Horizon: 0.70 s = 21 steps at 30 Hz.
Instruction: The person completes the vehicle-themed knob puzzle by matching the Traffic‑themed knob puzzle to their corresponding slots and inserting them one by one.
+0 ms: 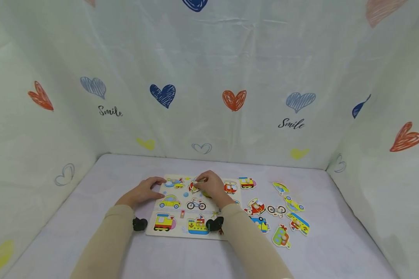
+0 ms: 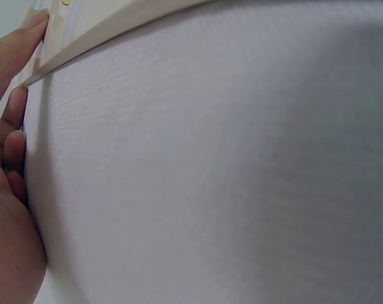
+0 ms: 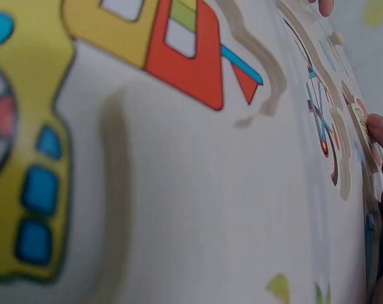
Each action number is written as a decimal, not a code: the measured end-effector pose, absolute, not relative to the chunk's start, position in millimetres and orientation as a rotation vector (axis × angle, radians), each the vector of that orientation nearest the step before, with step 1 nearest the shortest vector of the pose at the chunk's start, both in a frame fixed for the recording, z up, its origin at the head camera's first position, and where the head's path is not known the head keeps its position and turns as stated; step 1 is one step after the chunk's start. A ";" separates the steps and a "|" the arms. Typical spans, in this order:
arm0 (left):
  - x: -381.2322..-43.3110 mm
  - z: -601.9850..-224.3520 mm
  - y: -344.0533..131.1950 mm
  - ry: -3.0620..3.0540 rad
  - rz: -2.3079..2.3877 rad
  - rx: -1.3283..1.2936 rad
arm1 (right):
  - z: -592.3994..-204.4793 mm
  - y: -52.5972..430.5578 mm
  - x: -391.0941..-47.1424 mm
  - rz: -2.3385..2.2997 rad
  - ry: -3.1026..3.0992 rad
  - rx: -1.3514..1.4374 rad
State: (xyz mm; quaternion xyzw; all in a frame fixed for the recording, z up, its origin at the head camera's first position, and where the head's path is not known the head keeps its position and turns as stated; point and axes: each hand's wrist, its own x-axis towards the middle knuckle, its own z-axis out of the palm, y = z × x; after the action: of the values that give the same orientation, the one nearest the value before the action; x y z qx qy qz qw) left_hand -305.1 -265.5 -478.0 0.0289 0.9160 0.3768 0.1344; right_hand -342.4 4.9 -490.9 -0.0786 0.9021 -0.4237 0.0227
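Note:
A pale wooden puzzle board [image 1: 180, 231] with printed vehicle pictures lies flat on the table. My left hand [image 1: 141, 192] rests at its left side, with fingertips near the far corner and the thumb [image 2: 34, 30] over the edge. At the far middle of the board, my right hand [image 1: 213, 185] pinches a small red-and-white puzzle piece [image 1: 192, 188] close over its surface. The fingers partly cover this piece, and its picture is too small to make out. A printed bicycle [image 1: 196, 204] lies just nearer than those fingers; the right forearm hides part of the board.
Several loose puzzle pieces lie right of the board, among them a train [image 1: 247, 183], a helicopter [image 1: 256, 207], a bicycle [image 1: 276, 210] and a yellow-and-blue car [image 1: 294, 204]. White cloth walls with printed hearts enclose the table [image 1: 321, 193] at the back and sides.

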 end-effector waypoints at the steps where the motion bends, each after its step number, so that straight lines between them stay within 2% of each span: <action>1: -305.3 -478.1 -265.4 2.659 1.087 0.093 | -490.9 5.4 -343.1 -1.309 2.795 -0.251; 21: -305.8 -476.2 -263.6 2.664 1.069 0.100 | -491.2 6.1 -343.4 -1.279 2.779 -0.319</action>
State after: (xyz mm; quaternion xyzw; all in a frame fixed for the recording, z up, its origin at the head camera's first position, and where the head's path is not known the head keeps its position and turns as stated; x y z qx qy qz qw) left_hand -305.8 -263.6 -476.2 0.0345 0.9191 0.3688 0.1343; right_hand -343.4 6.1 -491.2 -0.1036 0.9030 -0.4156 0.0331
